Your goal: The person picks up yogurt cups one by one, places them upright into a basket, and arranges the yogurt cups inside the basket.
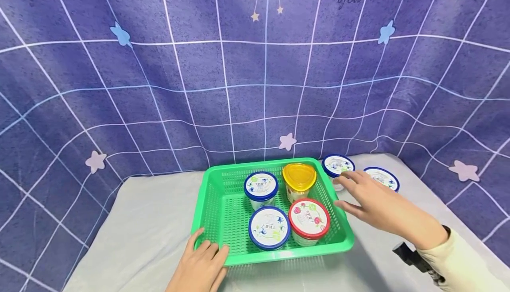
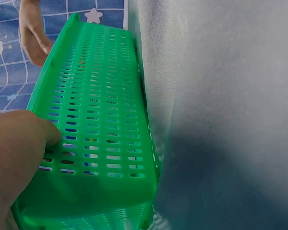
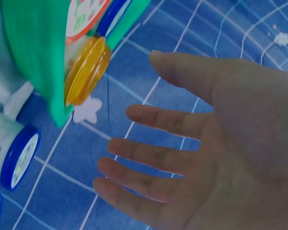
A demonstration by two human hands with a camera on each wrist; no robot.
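My left hand (image 1: 202, 263) grips the front-left corner of a green basket (image 1: 295, 253); in the left wrist view its thumb lies against the slotted outer wall. Inside the basket stand two tubs with blue lids, one farther back (image 1: 260, 186) and one in front (image 1: 269, 228). Beside them are a tub with a red lid (image 1: 309, 218) and one with a yellow lid (image 1: 299, 176). My right hand (image 1: 374, 199) hovers past the basket's right rim with its fingers extended and nothing in them. Close to its fingertips is a blue-lidded tub (image 1: 338, 165) outside the basket.
Another blue-lidded tub (image 1: 381, 178) stands farther right, partly hidden by my right hand. A grey-white cloth (image 1: 151, 221) covers the surface under the basket. Behind hangs a blue-purple curtain (image 1: 247, 71) with a grid and stars.
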